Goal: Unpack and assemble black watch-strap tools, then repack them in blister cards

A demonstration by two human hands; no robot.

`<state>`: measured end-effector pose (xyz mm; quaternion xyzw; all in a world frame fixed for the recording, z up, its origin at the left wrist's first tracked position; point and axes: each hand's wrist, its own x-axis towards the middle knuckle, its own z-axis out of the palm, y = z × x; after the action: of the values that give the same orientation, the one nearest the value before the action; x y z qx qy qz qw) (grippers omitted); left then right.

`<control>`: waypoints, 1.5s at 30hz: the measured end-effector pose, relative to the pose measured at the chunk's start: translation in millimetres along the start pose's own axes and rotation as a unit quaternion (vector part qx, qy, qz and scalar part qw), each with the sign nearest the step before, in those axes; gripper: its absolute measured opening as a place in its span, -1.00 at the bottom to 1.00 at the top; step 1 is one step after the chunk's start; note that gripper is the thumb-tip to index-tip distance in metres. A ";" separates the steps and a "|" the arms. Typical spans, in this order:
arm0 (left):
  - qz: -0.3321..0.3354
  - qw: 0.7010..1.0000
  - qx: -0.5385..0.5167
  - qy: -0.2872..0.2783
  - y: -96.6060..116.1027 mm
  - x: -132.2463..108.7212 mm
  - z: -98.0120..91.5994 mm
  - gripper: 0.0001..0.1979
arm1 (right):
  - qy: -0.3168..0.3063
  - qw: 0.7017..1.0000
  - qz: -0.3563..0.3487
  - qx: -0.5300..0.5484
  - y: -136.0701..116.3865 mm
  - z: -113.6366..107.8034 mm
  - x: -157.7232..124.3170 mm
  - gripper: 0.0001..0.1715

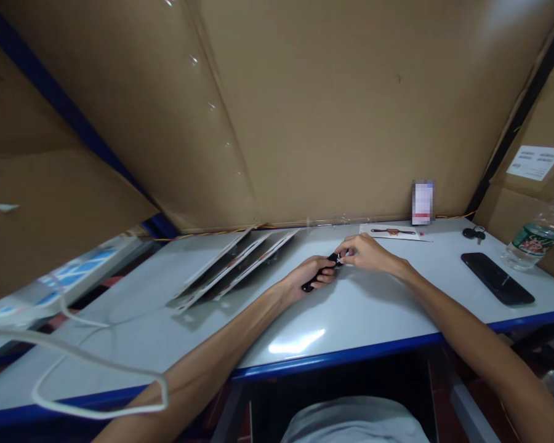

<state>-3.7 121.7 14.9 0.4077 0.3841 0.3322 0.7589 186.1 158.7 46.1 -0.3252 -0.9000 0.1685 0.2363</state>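
In the head view, a black tool point(310, 285) is clamped inside the curled left hand point(317, 269), over the table point(341, 326). Its far end is pinched by the right hand point(362, 251). Left of the grip, cards point(233, 268) are propped; rightward, a black phone-like slab point(497, 279) is laid.

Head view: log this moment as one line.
Left hand: holding black object | right hand: touching its far end | table: keys, bottle
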 end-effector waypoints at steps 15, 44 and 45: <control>0.004 1.000 0.019 -0.011 1.0 -1.1 -0.1 -0.87 | -0.021 0.997 -0.004 -0.072 1.8 0.5 -3.8 -0.83; -0.007 0.999 0.048 -0.023 -0.5 1.1 -1.7 -0.86 | -0.019 0.997 -0.055 -0.045 2.7 7.1 -3.7 -0.78; -0.007 0.998 0.049 -0.024 -0.7 1.5 -2.1 -0.86 | -0.010 0.997 -0.059 -0.053 1.5 9.0 -3.5 -0.78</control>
<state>-4.6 123.4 13.1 0.4497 0.3842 0.2981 0.7492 184.4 156.1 36.8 -0.2820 -0.9275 0.1099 0.2195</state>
